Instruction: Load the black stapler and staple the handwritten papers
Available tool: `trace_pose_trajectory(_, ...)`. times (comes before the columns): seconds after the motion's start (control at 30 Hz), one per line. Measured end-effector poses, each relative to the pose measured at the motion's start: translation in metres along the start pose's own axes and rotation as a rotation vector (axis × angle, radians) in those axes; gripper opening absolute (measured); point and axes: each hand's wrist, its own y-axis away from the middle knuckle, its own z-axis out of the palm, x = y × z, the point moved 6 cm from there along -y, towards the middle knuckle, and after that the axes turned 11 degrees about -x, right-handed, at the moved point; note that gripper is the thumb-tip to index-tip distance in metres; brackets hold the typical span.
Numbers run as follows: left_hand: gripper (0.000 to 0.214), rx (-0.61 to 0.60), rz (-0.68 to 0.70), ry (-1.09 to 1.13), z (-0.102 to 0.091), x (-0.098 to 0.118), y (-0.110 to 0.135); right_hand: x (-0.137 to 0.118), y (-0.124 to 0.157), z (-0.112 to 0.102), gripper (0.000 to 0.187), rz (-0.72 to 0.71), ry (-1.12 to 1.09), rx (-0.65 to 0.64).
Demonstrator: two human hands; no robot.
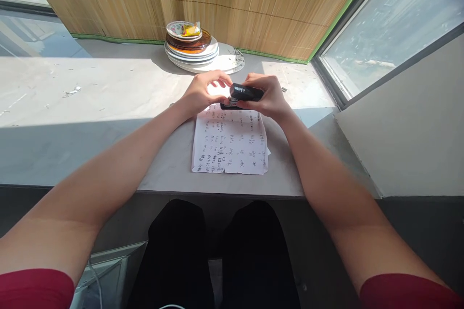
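Head view looks down on a grey worktop under a blind, with both bare arms reaching forward across it. Toward the far left edge lies a small pale scrap, well apart from everything else. Left of centre, against the far edge, stands a stack of plates, beyond the hands and not touching them.

The left hand arches its fingers over the far left corner of the paper, with the fingertips close to the left end of the stapler. Glare hides whether they touch that end or pinch the sheet, so I cannot tell if this hand grips anything.

The paper, covered in handwriting, lies flat at the middle of the worktop. Its near edge stops just short of the worktop's near edge, and its long side runs away from the person. The stapler sits across the paper's far edge, with its long axis running left to right, roughly parallel to that edge.

The right hand is clamped around the stapler's right half, fingers wrapped over it, so this is the hand that carries it. The two hands are close together with the stapler between them. Past the right edge a window slants away.
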Motion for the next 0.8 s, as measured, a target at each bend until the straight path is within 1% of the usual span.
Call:
trace_pose_trajectory(0.03, 0.041, -0.035, -0.02, 0.014, 0.003, -0.004, -0.001, 0.005, 0.001, -0.004, 0.044, 0.021, 0.02, 0.036)
trace_pose_trajectory(0.1, 0.046, -0.188, -0.078, -0.007, 0.013, -0.014, -0.001, 0.019, 0.003, -0.014, 0.047, 0.079, 0.088, 0.141)
trace_pose_trajectory(0.17, 0.046, -0.342, -0.136, -0.1, 0.02, -0.026, 0.003, 0.035, 0.006, -0.027, 0.051, 0.156, 0.194, 0.256)
trace_pose_trajectory(0.2, 0.045, -0.371, -0.163, -0.156, 0.02, -0.031, 0.005, 0.044, 0.008, -0.032, 0.053, 0.199, 0.255, 0.304)
trace_pose_trajectory(0.23, 0.042, -0.361, -0.193, -0.208, 0.017, -0.036, 0.007, 0.052, 0.01, -0.038, 0.054, 0.242, 0.316, 0.341)
trace_pose_trajectory(0.3, 0.039, -0.261, -0.274, -0.291, 0.005, -0.042, 0.012, 0.066, 0.012, -0.045, 0.053, 0.315, 0.42, 0.378)
trace_pose_trajectory(0.37, 0.039, -0.178, -0.345, -0.379, -0.007, -0.04, 0.016, 0.075, 0.012, -0.046, 0.051, 0.351, 0.477, 0.345)
trace_pose_trajectory(0.43, 0.041, -0.169, -0.348, -0.441, -0.01, -0.031, 0.016, 0.077, 0.01, -0.042, 0.05, 0.343, 0.483, 0.248)
trace_pose_trajectory(0.47, 0.043, -0.196, -0.316, -0.445, -0.008, -0.026, 0.015, 0.076, 0.009, -0.039, 0.051, 0.327, 0.477, 0.193)
trace_pose_trajectory(0.53, 0.048, -0.296, -0.226, -0.403, 0.001, -0.016, 0.013, 0.069, 0.007, -0.033, 0.051, 0.287, 0.463, 0.103)
trace_pose_trajectory(0.6, 0.051, -0.407, -0.16, -0.348, 0.012, -0.014, 0.011, 0.061, 0.005, -0.029, 0.051, 0.25, 0.449, 0.058)
trace_pose_trajectory(0.63, 0.052, -0.441, -0.145, -0.328, 0.017, -0.015, 0.01, 0.057, 0.005, -0.028, 0.05, 0.228, 0.436, 0.047)
trace_pose_trajectory(0.67, 0.053, -0.456, -0.134, -0.313, 0.02, -0.017, 0.009, 0.053, 0.004, -0.026, 0.05, 0.202, 0.417, 0.041)
trace_pose_trajectory(0.8, 0.05, -0.433, -0.056, -0.247, 0.025, -0.024, 0.005, 0.044, 0.002, -0.022, 0.049, 0.105, 0.332, 0.018)
